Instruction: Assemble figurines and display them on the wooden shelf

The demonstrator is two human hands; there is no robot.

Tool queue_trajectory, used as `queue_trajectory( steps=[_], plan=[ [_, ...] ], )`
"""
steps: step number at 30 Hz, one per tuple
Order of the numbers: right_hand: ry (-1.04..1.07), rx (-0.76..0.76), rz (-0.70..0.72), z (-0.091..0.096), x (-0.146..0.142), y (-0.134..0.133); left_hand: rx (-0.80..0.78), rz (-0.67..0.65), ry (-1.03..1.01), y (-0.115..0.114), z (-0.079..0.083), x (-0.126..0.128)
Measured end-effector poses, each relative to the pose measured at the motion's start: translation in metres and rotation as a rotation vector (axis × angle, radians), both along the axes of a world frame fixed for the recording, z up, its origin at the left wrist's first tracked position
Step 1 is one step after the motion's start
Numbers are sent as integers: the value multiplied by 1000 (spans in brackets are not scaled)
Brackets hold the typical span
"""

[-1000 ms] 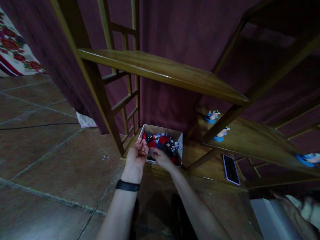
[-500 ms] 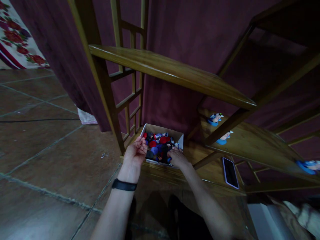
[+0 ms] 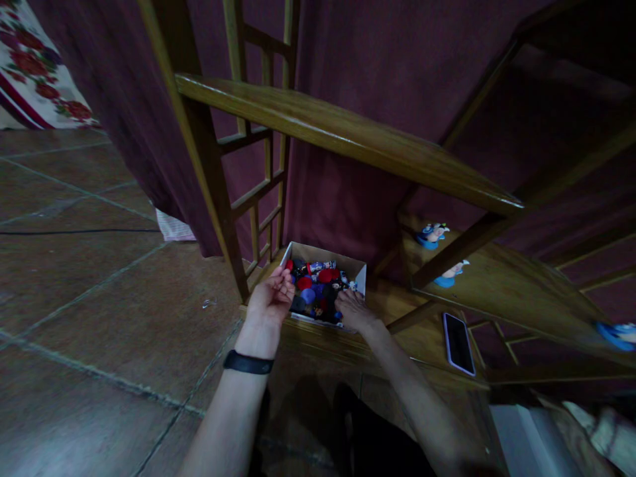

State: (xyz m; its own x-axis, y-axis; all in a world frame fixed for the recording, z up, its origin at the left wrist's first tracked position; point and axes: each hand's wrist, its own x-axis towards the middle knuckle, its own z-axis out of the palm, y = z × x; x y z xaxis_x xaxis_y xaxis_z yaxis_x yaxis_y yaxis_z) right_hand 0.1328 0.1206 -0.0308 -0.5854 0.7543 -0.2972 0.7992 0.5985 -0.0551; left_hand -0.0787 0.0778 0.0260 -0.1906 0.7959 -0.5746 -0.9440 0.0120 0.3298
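A white open-topped box (image 3: 356,271) sits on the lowest wooden shelf, full of small figurines (image 3: 325,278) in red, blue, black and white. At the box's left wall is my left hand (image 3: 272,295), palm up, its fingers loosely curled and apart; nothing shows in the palm. A dark band (image 3: 247,362) circles that wrist. My right hand (image 3: 354,310) reaches over the box's front right corner, fingers pointing down among the figurines. Those fingertips are hidden, so whether they grip a figurine cannot be seen.
Wooden shelving (image 3: 342,132) rises around the box, with a board overhead. A phone (image 3: 458,343) lies to the right. Blue-based figurines (image 3: 431,235) stand on the raised right shelf. A purple curtain (image 3: 348,205) hangs behind. Someone's light sleeve (image 3: 609,437) shows at lower right.
The view has shifted slightly. My right hand has moved a little within the box's right side, fingers still down. My left hand stays at the left wall.
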Motion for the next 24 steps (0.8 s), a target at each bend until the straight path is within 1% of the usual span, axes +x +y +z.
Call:
queue_trajectory(
  steps=[4,10,14,16,17,19,21,22,24],
  plan=[
    [-1,14,51,-1,3,-1,-2,3,12,-1,0,1],
    [46,-38,62,0,2,7,0,-20,9,-1,2,7],
    [155,-124,-2,-5,4,10,2,-25,9,0,1,11],
    [273,-124,-79,-6,5,13,3,-40,13,0,0,13],
    [366,-111,-133,-4,5,15,-1,-53,19,0,-1,14],
    [623,-73,-262,6,4,21,-21,-101,50,-1,-2,17],
    [914,-49,-362,26,-1,26,-36,-190,91,-2,0,22],
    [1035,-53,-376,38,-5,26,-34,-247,105,-3,1,24],
    [1175,-95,-315,63,-14,23,-4,-363,116,-4,6,30]
  ],
)
